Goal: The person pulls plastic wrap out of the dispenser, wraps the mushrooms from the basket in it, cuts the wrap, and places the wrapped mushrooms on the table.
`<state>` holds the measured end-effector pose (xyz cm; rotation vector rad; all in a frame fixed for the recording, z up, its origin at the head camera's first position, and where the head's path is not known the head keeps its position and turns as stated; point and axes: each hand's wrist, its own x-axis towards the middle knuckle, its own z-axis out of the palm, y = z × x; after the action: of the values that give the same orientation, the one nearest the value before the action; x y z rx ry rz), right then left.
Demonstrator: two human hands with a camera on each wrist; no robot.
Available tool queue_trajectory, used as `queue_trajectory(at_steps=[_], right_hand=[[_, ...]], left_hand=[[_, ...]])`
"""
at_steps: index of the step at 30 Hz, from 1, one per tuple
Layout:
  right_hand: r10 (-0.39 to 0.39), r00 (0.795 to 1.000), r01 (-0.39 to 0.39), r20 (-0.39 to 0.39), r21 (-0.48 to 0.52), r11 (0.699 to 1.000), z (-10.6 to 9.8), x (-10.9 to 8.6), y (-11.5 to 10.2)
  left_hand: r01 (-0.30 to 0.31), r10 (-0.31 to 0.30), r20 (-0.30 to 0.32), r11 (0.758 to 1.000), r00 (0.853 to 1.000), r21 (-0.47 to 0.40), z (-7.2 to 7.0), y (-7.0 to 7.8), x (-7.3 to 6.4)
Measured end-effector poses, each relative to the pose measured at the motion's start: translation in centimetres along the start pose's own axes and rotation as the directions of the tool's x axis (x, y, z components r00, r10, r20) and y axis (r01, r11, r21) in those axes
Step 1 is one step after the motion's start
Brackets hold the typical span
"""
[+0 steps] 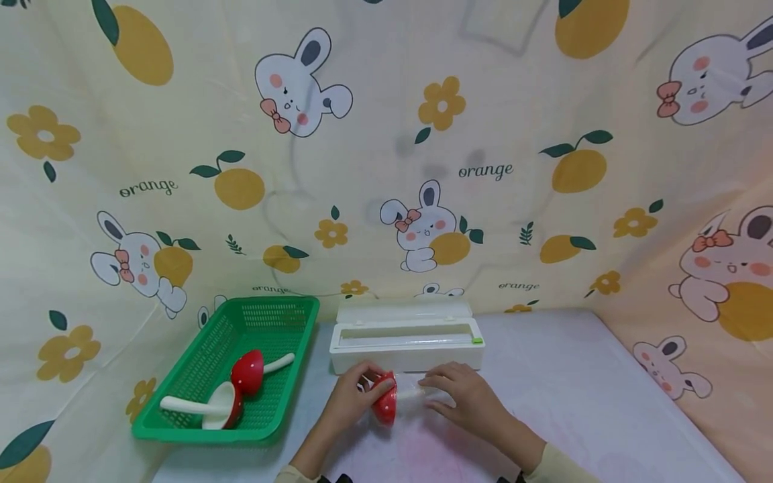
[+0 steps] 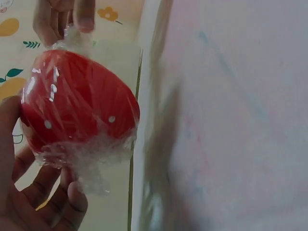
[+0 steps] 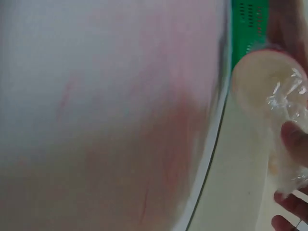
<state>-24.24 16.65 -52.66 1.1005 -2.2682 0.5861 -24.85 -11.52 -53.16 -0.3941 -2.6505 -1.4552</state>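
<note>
A toy mushroom (image 1: pixel 384 406) with a red, white-dotted cap lies between both hands, wrapped in clear cling film (image 1: pixel 410 393). My left hand (image 1: pixel 355 389) grips the cap, thumb on one side and fingers on the other. In the left wrist view the film shines over the red cap (image 2: pixel 79 98) and bunches in creases at its lower edge. At the stem end, my right hand (image 1: pixel 468 397) holds the film between thumb and fingers. The right wrist view shows the cap's pale underside (image 3: pixel 255 79) and the crumpled film under my thumb (image 3: pixel 296 142).
Behind the hands stands a white cling film dispenser (image 1: pixel 407 359), lid raised, with a green slider at its right end. A green basket (image 1: pixel 205 436) at the left holds two more toy mushrooms, one (image 1: pixel 247 372) behind the other (image 1: pixel 215 406). A patterned cloth (image 1: pixel 374 154) hangs behind the table.
</note>
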Motion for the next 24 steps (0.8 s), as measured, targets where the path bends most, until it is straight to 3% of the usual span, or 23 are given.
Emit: queue_trajectory(at_steps=[5, 14, 20, 24], right_hand=[[-0.059, 0.997, 0.064, 0.043, -0.111, 0.992, -0.3, 0.0, -0.4], [-0.076, 0.996, 0.08, 0.035, -0.114, 0.99, -0.1, -1.1, 0.1], [-0.052, 0.997, 0.049, -0.053, -0.062, 0.997, -0.7, -1.9, 1.0], [-0.006, 0.993, 0.002, -0.118, -0.03, 1.0, -1.0, -2.6, 1.8]], left_hand=[[-0.003, 0.003, 0.036, 1.0, 0.999, 0.008, 0.4, 0.3, -0.2], [0.048, -0.054, 0.107, 0.997, 0.993, 0.057, 0.8, 1.4, -0.4], [0.02, -0.022, 0.148, 1.0, 0.989, 0.014, 0.3, 0.8, 0.0], [-0.025, 0.024, 0.115, 1.0, 0.993, 0.004, -0.5, 0.4, 0.3]])
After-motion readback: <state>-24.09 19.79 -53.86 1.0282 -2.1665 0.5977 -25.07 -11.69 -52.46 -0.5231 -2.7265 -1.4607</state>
